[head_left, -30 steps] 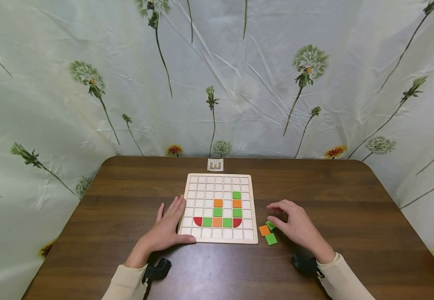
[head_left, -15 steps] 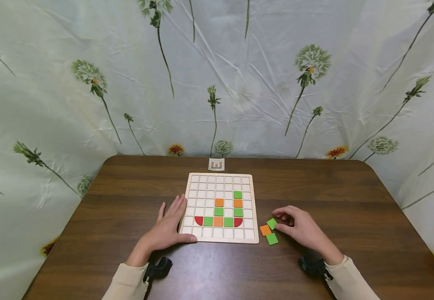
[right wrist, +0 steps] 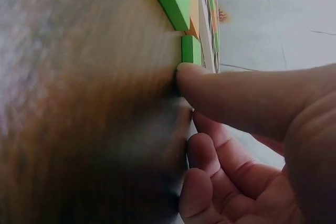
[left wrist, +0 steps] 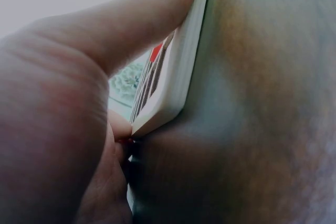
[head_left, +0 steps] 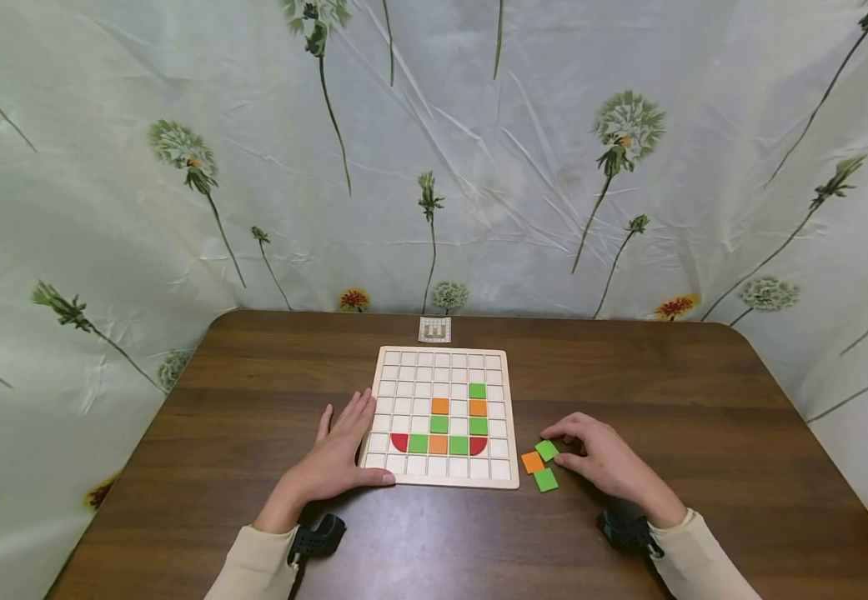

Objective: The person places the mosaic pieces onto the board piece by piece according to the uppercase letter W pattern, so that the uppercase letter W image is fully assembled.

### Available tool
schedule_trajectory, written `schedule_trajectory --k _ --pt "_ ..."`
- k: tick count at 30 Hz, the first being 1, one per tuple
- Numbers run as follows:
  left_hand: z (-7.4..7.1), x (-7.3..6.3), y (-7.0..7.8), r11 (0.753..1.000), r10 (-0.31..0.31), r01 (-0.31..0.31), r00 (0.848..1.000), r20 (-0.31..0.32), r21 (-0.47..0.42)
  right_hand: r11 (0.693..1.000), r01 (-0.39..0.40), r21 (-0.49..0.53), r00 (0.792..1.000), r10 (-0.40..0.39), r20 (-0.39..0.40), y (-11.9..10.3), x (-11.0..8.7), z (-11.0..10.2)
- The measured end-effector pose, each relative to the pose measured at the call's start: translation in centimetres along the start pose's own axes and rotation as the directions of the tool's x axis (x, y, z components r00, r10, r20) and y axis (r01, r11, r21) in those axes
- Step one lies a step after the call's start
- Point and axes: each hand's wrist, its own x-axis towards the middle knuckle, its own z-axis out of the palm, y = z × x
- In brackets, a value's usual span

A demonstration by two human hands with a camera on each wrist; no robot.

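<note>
A pale wooden grid board (head_left: 510, 442) lies on the table with green and orange squares and two red rounded pieces set in it. My left hand (head_left: 332, 458) rests along its left edge, fingers extended; the thumb lies over the near-left rim (left wrist: 184, 72), as the left wrist view shows. Right of the board, my right hand (head_left: 602, 457) is low over the table, fingers loosely bent. Its thumb touches a green square tile (head_left: 547, 451); the index fingertip is near that tile's far corner. An orange tile (head_left: 533, 462) and another green tile (head_left: 545, 480) lie beside it.
A small card (head_left: 434, 329) printed with a grid pattern lies behind the board near the far edge of the brown wooden table (head_left: 268, 358). A pale curtain (head_left: 479, 167) with dandelion prints hangs beyond the table.
My right hand has shifted slightly right and its thumb has come to the far green tile's edge. The index fingertip has come nearer to that tile. My left hand stays on the board.
</note>
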Motion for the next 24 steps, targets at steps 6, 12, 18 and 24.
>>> schedule_trajectory --k 6,12,18,24 --pt "0.0 0.0 0.0 1.0 -0.002 0.002 1.0 0.005 -0.008 1.0 -0.002 -0.01 1.0 0.002 0.008 -0.2 0.0 0.0" --pt "0.0 0.0 0.0 1.0 -0.003 0.003 1.0 0.007 -0.014 0.999 -0.02 -0.029 1.0 0.02 -0.006 -0.2 0.0 0.1" --pt "0.0 0.0 0.0 1.0 -0.004 0.004 1.0 0.01 -0.009 0.998 -0.052 -0.042 0.998 0.05 -0.04 -0.5 0.1 0.0" --pt "-0.1 -0.1 0.0 1.0 0.003 -0.003 1.0 0.001 -0.015 0.997 -0.074 -0.036 0.996 0.071 -0.058 -1.0 0.3 -0.1"
